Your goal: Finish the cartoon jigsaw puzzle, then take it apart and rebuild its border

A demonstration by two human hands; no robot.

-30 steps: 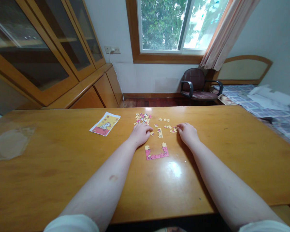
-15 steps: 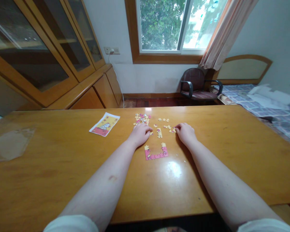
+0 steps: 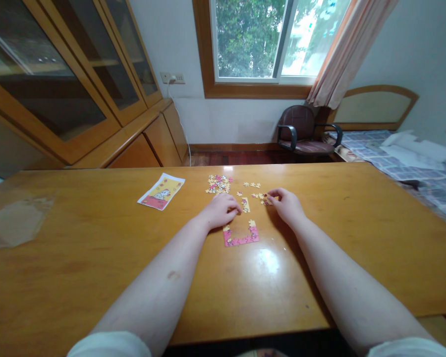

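My left hand, fingers curled and pointing down, is just above the upper left end of a U-shaped joined puzzle border, pink with yellow upper ends. Its fingertips hide whatever they may hold. Right of those fingers lies a small joined yellow strip with a printed figure. My right hand pinches a small puzzle piece between thumb and forefinger, over a few loose yellow pieces. Beyond the left hand sits a heap of mixed puzzle pieces.
A printed picture sheet lies left of the heap. Several yellow pieces form a row near the far side of the wooden table. Clear plastic film is at the far left. An office chair stands beyond the table.
My left hand has shifted right and nearer to me, now partly covering the border's left end. The right hand has lifted slightly and moved a little left, fingers still pinched.
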